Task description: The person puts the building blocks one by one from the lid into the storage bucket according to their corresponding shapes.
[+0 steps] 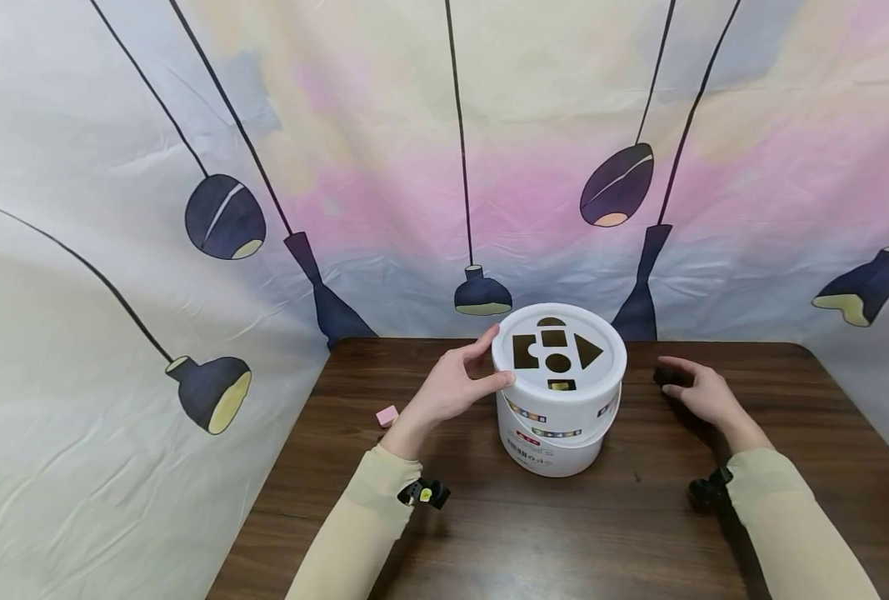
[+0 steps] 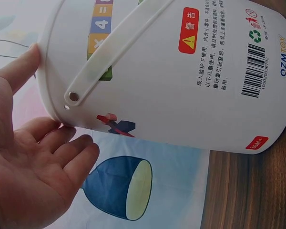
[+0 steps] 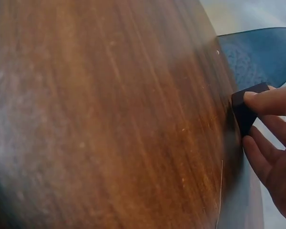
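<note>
A white shape-sorter bucket (image 1: 556, 425) stands mid-table, its lid (image 1: 522, 379) cut with shaped holes. My left hand (image 1: 451, 390) rests against the bucket's left side: the thumb lies on the lid's rim and fairly straight fingertips touch the wall. The left wrist view shows that hand (image 2: 33, 176) beside the bucket (image 2: 190, 81) and its white handle (image 2: 119, 52). To the right of the bucket, my right hand (image 1: 702, 393) pinches a small dark block (image 1: 667, 377) that sits on the table. In the right wrist view a fingertip (image 3: 257, 98) lies on top of the dark block (image 3: 245, 114).
A small pink block (image 1: 387, 415) lies on the dark wooden table (image 1: 489, 525) near its left edge. A printed cloth backdrop with lamp drawings (image 1: 227, 217) hangs behind and to the left of the table. The table's far edge runs just behind the bucket.
</note>
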### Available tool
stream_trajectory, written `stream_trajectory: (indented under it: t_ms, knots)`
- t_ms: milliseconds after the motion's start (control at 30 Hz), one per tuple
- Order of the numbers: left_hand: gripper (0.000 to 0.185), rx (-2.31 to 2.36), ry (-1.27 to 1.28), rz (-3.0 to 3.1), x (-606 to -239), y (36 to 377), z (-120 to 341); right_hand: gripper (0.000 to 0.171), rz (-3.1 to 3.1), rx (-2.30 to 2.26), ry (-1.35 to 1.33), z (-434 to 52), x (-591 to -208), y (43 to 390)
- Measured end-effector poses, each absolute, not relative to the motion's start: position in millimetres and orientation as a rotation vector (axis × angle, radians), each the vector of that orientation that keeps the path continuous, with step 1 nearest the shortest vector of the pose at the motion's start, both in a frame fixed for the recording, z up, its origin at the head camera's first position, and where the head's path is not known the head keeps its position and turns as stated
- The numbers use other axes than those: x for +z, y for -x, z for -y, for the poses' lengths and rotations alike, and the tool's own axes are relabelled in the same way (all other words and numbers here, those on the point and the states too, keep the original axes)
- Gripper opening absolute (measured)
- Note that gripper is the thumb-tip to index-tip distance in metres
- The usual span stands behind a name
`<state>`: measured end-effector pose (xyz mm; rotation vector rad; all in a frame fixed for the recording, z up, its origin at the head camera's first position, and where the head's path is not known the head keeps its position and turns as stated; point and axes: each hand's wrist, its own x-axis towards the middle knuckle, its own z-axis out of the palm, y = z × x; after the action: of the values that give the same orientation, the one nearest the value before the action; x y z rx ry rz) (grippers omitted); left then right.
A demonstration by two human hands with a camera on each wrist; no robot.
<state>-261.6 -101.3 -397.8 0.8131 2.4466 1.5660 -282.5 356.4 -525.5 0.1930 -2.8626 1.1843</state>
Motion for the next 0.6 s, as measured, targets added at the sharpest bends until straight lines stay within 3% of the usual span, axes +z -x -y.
stream_trajectory:
  t_ms: [600]
  knots:
    - [0.082, 1.58, -0.804, -2.442, -400.0, 262.6, 100.6, 0.05, 2.939, 1.07, -0.163, -350.8, -522.4, 281.1]
